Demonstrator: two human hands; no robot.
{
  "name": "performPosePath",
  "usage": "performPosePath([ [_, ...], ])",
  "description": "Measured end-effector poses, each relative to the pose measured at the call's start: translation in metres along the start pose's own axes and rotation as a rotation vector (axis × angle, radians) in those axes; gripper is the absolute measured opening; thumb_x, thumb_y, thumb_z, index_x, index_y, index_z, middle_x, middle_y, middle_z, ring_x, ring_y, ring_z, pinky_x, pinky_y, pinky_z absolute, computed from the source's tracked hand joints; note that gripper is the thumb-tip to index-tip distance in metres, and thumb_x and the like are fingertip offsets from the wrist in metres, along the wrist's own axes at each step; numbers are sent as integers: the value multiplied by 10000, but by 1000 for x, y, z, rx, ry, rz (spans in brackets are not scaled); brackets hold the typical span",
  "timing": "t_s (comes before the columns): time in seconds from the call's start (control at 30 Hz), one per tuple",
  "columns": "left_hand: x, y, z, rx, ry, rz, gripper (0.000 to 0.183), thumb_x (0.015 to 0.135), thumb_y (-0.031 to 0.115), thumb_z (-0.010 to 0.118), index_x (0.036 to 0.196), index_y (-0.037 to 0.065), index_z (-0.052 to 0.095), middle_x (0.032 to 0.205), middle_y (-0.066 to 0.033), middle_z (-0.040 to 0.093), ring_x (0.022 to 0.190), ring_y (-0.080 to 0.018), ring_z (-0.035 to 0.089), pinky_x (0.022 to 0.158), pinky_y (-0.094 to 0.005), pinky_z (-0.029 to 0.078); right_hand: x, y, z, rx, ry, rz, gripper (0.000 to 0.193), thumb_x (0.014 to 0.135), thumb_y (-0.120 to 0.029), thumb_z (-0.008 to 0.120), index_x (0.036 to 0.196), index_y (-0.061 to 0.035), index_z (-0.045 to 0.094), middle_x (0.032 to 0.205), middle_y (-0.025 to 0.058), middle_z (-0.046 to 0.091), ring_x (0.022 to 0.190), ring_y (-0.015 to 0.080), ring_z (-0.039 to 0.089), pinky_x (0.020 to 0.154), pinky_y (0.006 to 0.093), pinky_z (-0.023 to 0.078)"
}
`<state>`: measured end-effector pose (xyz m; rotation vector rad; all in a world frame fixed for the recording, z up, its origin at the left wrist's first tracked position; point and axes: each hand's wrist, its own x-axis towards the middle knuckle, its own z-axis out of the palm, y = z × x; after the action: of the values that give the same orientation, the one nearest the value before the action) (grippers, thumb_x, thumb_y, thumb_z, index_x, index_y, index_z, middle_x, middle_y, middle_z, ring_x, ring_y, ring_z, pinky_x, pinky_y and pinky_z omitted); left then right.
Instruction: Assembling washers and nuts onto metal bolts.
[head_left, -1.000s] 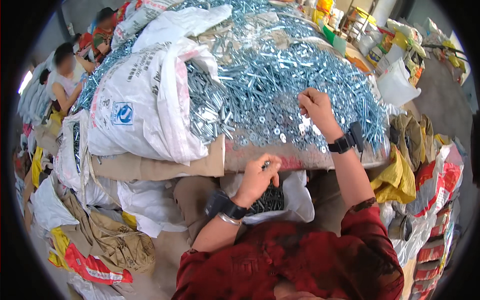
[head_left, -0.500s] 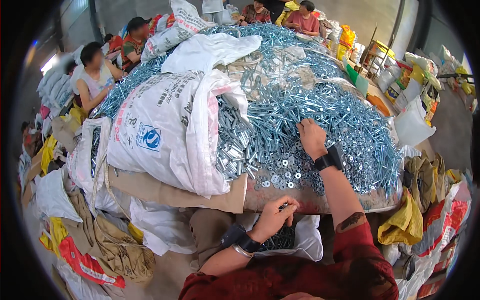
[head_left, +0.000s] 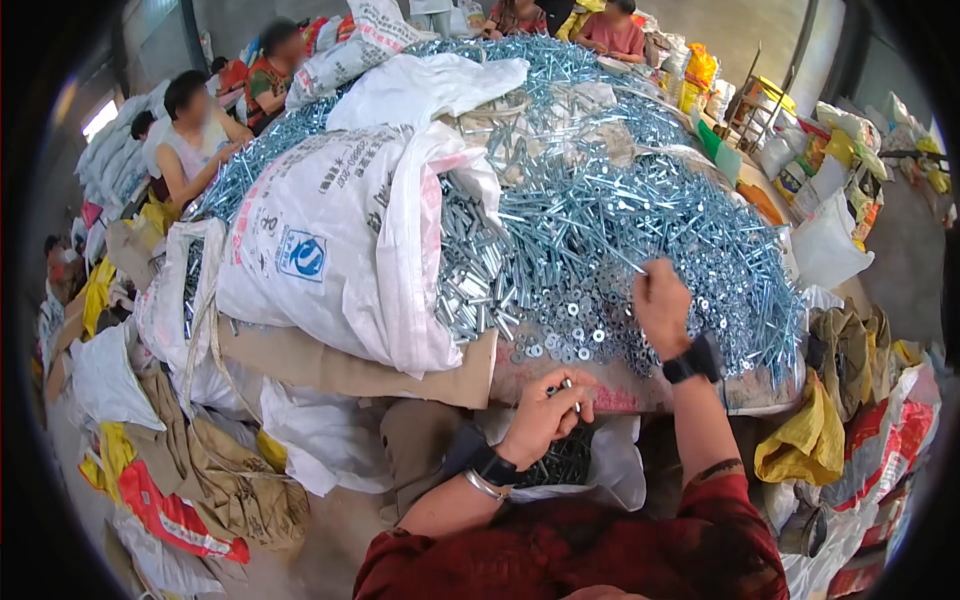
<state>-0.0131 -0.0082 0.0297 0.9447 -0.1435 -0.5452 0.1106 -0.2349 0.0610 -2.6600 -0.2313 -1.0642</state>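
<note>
My right hand [head_left: 662, 308] is closed over the washers, and a long thin bolt [head_left: 628, 263] juts from its fingertips toward the upper left. Low in front of the table edge, my left hand [head_left: 540, 418] is curled round short metal sleeves [head_left: 567, 384], whose ends show at the thumb and fingers. Loose washers [head_left: 580, 325] lie between the hands and the heap of long bolts [head_left: 580, 215]. A white woven sack [head_left: 310, 250] lies on its side at the left, and metal sleeves [head_left: 470, 265] spill from its mouth.
Below my left hand stands an open white bag [head_left: 612, 465] with dark metal pieces inside. Cardboard [head_left: 360, 365] lies under the sack. Several people sit round the heap's far and left sides. A yellow sack [head_left: 805, 440] and other bags crowd the right; brown sacks [head_left: 240, 480] lie left.
My right hand has drawn back from the bolt heap, nearer and a little right, with a bolt now showing in its fingers. My left hand has turned slightly, staying near the table edge.
</note>
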Motion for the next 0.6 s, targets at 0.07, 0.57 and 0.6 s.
performPosePath([
  [0.07,1,-2,1,-30,68,64,246,991,137,505,1174,-7,584,812,-110,642,483,-68,446,407,-205,301,-20,2,-37,312,82,155,84,924,-86,607,991,-43,579,781,82,622,653,188,641,569,307,501],
  [0.57,6,-20,-13,-353,-237,109,369,1014,245,487,1273,-1,581,1134,-267,662,725,-176,663,414,-199,393,-116,-71,-169,1247,183,435,220,1056,-178,425,1060,36,476,1013,219,659,741,249,717,664,343,598],
  [0.6,4,-21,-9,-349,-244,102,369,1014,245,487,1273,-1,581,1134,-267,662,725,-176,663,414,-199,393,-119,-74,-170,1243,194,438,220,1056,-178,425,1060,36,476,1013,219,659,741,249,717,664,343,598],
])
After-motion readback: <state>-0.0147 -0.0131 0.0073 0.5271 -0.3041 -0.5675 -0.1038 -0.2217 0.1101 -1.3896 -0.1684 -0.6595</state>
